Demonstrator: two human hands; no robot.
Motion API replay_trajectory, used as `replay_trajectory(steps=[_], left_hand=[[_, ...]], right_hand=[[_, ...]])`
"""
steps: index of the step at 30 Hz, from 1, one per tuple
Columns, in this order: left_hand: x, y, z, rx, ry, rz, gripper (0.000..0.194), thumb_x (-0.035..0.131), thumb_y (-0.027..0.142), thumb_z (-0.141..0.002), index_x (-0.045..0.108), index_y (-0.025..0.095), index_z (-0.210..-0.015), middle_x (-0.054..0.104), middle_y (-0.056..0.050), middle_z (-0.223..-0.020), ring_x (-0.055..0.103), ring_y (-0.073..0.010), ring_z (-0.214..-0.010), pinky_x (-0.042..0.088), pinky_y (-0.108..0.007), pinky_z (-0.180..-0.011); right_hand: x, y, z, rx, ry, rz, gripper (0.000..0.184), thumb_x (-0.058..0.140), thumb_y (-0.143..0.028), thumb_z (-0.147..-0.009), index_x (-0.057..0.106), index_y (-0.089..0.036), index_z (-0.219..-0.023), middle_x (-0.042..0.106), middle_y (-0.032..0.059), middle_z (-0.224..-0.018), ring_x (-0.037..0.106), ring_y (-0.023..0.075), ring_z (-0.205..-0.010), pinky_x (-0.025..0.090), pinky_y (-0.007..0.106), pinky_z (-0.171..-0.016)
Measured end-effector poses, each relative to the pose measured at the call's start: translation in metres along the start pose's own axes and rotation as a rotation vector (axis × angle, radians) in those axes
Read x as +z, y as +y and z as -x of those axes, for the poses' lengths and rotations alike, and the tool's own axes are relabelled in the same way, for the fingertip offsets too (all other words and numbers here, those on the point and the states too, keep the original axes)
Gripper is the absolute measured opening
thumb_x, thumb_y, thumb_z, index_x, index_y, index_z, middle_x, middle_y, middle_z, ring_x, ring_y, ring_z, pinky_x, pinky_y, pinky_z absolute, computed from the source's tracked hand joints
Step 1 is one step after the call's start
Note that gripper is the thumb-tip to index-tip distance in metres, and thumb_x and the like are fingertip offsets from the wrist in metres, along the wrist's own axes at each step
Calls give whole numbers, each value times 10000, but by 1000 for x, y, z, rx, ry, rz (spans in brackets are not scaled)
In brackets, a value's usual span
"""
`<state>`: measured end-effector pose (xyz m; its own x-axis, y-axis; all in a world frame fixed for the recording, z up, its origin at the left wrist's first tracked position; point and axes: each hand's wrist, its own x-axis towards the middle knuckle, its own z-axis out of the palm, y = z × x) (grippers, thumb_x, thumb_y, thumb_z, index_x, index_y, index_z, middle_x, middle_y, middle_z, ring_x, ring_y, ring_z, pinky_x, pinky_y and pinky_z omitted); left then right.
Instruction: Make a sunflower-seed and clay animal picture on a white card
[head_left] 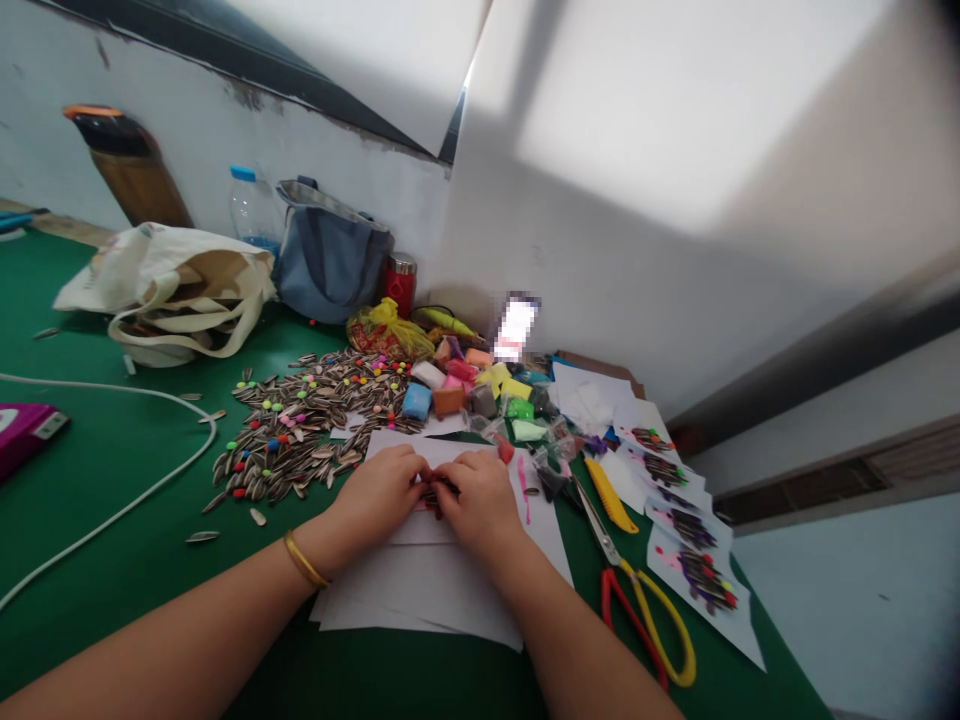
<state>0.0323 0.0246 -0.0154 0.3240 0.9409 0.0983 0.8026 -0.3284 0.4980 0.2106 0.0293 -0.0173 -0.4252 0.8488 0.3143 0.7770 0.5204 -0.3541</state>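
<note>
My left hand [381, 500] and my right hand [480, 502] meet over a stack of white paper [427, 590], fingertips bent and pressed close together. Dark striped sunflower seeds [432, 503] show just under the fingertips, with a bit of pink beside them. What exactly the fingers pinch is hidden. Right of my right hand, a pink streak [523, 490] and a red lump of clay [505, 450] lie on the sheet. A large pile of sunflower seeds [300, 430], mixed with small coloured beads, spreads beyond my left hand.
Packs of coloured clay [450, 400] lie at the back, near a lit phone [516, 328]. Scissors [615, 560] and a yellow cutter [611, 495] lie on the right, beside paper sheets bearing seeds [705, 580]. Bags [330, 255] and a white cable [180, 470] are on the left.
</note>
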Motion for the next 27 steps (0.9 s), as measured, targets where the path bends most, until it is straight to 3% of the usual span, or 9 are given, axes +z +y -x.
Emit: replay_trajectory(steps=[9,14,18,22,27], left_hand=[[-2,0,1,-1,-1,1,170,552,181,-863,718,194,-896,666,-64,-910,616,-237,-926,456,-342,-835],[-2,0,1,5,31,-41,137,571,218,-869,704,201,-899,662,-57,-901,617,-233,-926,454,-333,-819],[-14,-3,-1,-18,69,-127,126,567,263,-886,682,209,-893,672,-54,-913,622,-236,-935,452,-327,-807],[-45,-25,-3,-208,171,-383,217,489,304,-920,677,198,-940,663,-100,-976,639,-284,-897,458,-358,-729],[-71,-65,-5,-475,203,-431,342,523,389,-894,654,199,-1146,604,-183,-1199,638,-361,-968,464,-429,-775]], right_hand=[[1,0,-1,-3,-6,-18,73,687,-243,-862,759,-240,-876,693,31,-850,581,214,-889,366,352,-794],[-6,2,0,10,51,-50,118,644,-288,-900,744,-228,-921,706,43,-880,589,224,-917,386,352,-828],[-13,7,2,17,95,-84,161,589,-286,-931,734,-216,-939,709,51,-895,595,222,-925,408,345,-859],[-19,9,2,37,111,-95,166,575,-266,-936,731,-212,-913,712,50,-888,603,217,-916,416,341,-867],[-19,10,2,39,102,-96,166,576,-255,-934,733,-214,-897,714,44,-876,608,211,-903,420,337,-862]])
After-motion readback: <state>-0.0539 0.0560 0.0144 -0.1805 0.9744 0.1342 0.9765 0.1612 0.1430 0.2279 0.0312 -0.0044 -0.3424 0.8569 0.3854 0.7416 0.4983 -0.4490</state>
